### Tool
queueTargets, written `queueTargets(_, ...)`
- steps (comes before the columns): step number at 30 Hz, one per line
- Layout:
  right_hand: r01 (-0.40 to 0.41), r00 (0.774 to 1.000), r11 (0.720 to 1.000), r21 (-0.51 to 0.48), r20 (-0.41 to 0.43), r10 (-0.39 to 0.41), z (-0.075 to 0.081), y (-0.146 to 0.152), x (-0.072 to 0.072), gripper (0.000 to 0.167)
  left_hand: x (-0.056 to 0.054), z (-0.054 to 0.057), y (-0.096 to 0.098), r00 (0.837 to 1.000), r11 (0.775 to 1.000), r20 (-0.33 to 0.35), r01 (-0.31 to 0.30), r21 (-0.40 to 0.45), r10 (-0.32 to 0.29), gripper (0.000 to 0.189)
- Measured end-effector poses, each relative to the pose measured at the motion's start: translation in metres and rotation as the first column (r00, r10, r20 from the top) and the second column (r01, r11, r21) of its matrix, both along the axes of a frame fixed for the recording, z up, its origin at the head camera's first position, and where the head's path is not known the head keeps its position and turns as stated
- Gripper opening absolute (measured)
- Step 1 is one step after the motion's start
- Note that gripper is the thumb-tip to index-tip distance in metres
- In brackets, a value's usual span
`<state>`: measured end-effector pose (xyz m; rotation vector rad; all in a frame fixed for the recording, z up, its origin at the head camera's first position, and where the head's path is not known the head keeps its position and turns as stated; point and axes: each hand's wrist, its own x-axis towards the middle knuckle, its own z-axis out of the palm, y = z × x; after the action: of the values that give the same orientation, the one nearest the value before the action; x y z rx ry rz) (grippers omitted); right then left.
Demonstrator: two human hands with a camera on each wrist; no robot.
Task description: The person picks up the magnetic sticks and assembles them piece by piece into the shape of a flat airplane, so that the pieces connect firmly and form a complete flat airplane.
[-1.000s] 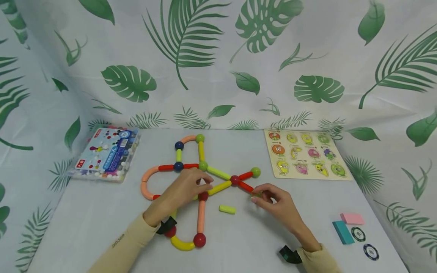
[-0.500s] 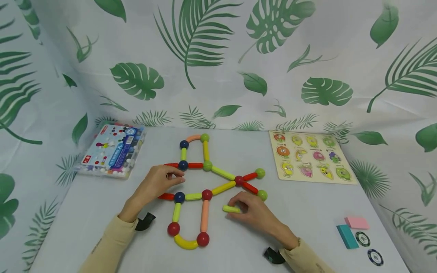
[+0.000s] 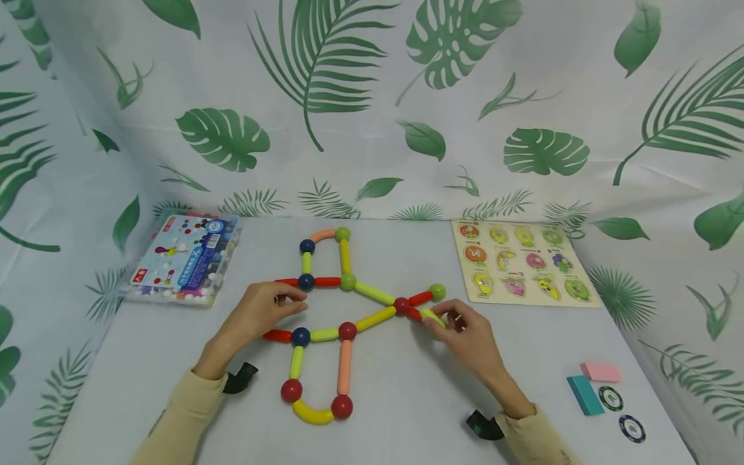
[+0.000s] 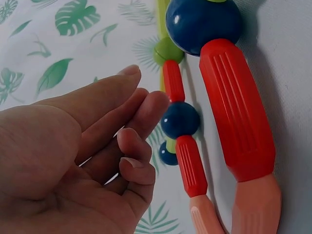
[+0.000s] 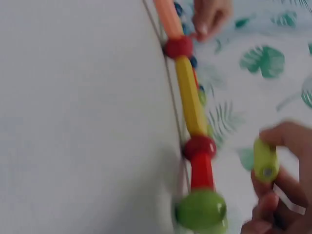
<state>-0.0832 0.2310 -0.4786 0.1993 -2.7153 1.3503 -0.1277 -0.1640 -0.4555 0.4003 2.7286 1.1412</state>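
Note:
A flat figure of magnetic sticks and balls lies on the table, with a red centre ball (image 3: pixel 402 306) between its body and two red arms. My right hand (image 3: pixel 467 332) pinches a short lime-green stick (image 5: pixel 265 158) between thumb and fingers, above the lower red arm. That arm's green ball (image 5: pixel 201 209) shows in the right wrist view, apart from the held stick; in the head view the hand hides it. Over the figure's left end, my left hand (image 3: pixel 258 316) holds nothing, its fingers loosely bent beside a red stick (image 4: pixel 236 109) and a blue ball (image 4: pixel 204 24).
A clear plastic box (image 3: pixel 180 261) of pieces stands at the back left. At the back right lies a fruit picture board (image 3: pixel 526 263). Pink (image 3: pixel 601 372) and teal blocks (image 3: pixel 585 395) sit at the right beside two round chips (image 3: pixel 631 428).
My right hand has left the lower green ball, picked the lime-green stick off the table and brought it back up to that arm. My left hand has moved left, away from the figure's middle.

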Motion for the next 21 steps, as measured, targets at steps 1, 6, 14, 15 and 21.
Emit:
queueTargets(1, 0.059, 0.998, 0.998, -0.003, 0.029, -0.059, 0.001, 0.006, -0.002, 0.019, 0.000, 0.000, 0.000, 1.000, 1.000, 0.001, -0.002, -0.001, 0.002, 0.024)
queueTargets(6, 0.249, 0.945, 0.967, 0.046, 0.206, -0.254, -0.002, 0.024, -0.011, 0.037, -0.001, -0.001, 0.001, 1.000, 1.000, 0.016, -0.004, -0.015, 0.005, 0.025)
queueTargets(14, 0.257, 0.919, 0.961, 0.101, 0.280, -0.276, -0.013, 0.024, -0.020, 0.041, 0.000, -0.006, 0.000, 1.000, 1.000, 0.020, -0.006, -0.012, 0.006, 0.025)
queueTargets(15, 0.258, 0.918, 0.961, 0.101, 0.285, -0.276, -0.014, 0.024, -0.020, 0.041, 0.000, -0.006, 0.000, 1.000, 1.000, 0.015, -0.002, -0.010, 0.003, 0.025)
queueTargets(21, 0.266, 0.915, 0.959, 0.098, 0.288, -0.284, -0.013, 0.020, -0.023, 0.043, -0.003, -0.007, 0.000, 1.000, 0.999, -0.010, 0.029, -0.028, -0.030, 0.023)
